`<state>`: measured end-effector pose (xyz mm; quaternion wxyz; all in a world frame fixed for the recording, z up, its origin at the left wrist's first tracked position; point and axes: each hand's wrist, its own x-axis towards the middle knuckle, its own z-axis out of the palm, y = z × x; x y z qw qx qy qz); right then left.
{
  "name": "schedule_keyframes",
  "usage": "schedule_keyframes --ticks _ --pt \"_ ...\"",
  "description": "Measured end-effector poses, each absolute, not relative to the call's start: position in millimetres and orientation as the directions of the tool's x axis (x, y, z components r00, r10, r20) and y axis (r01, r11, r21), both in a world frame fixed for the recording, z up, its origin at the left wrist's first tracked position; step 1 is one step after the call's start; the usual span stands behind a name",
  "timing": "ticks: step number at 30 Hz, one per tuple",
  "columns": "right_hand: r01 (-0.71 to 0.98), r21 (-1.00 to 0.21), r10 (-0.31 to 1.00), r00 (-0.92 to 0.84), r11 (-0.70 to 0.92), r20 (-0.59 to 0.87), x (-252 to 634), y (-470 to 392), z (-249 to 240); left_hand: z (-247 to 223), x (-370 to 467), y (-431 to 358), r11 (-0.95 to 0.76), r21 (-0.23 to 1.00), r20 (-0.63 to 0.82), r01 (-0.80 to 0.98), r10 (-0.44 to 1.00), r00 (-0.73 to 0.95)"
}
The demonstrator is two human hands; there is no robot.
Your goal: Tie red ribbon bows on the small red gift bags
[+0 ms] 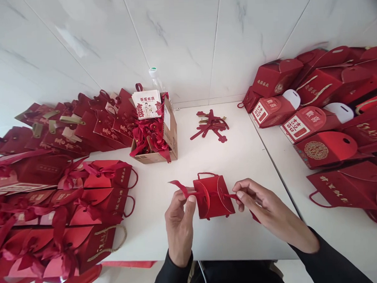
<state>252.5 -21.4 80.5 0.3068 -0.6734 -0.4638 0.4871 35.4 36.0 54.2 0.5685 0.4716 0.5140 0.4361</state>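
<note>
A small red gift box (pixel 214 202) sits on the white table in front of me, its two rounded flaps folded inward over the top. A dark red ribbon (pixel 179 185) passes through the slots in the flaps and comes out on both sides. On the left side, my left hand (pixel 180 216) pinches one end of the ribbon between thumb and fingers, close against the box. Right of the box, my right hand (pixel 261 205) grips the other end, whose tail hangs below the fingers. A thin cord handle (pixel 207 174) loops out at the box's far side.
Ribbon-tied red boxes (pixel 99 198) stand in rows at left, with red bags (pixel 79 124) behind. A cardboard carton (pixel 170 129) holds red ribbons and printed cards (pixel 147 105). Red strips (pixel 211 125) lie beyond my box. More red boxes (pixel 325 149) crowd the right.
</note>
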Motion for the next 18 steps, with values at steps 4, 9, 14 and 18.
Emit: schedule_keyframes --ticks 4,9,14,18 --pt "0.347 -0.863 0.925 0.033 -0.367 -0.380 251.9 -21.0 86.3 53.9 34.5 36.2 0.228 0.972 -0.228 -0.051 0.974 0.010" --pt "0.427 -0.833 0.931 0.065 -0.351 -0.359 251.0 -19.9 89.2 47.8 27.7 34.5 0.264 0.958 -0.271 -0.114 0.961 -0.050" --pt "0.377 -0.843 0.919 0.066 -0.383 -0.389 251.2 -15.2 88.4 48.7 27.0 35.3 0.264 0.951 -0.275 -0.161 0.960 -0.052" --pt "0.359 -0.842 0.910 0.064 -0.404 -0.409 250.1 -11.2 86.3 50.1 29.5 35.9 0.285 0.940 -0.296 -0.189 0.954 -0.034"
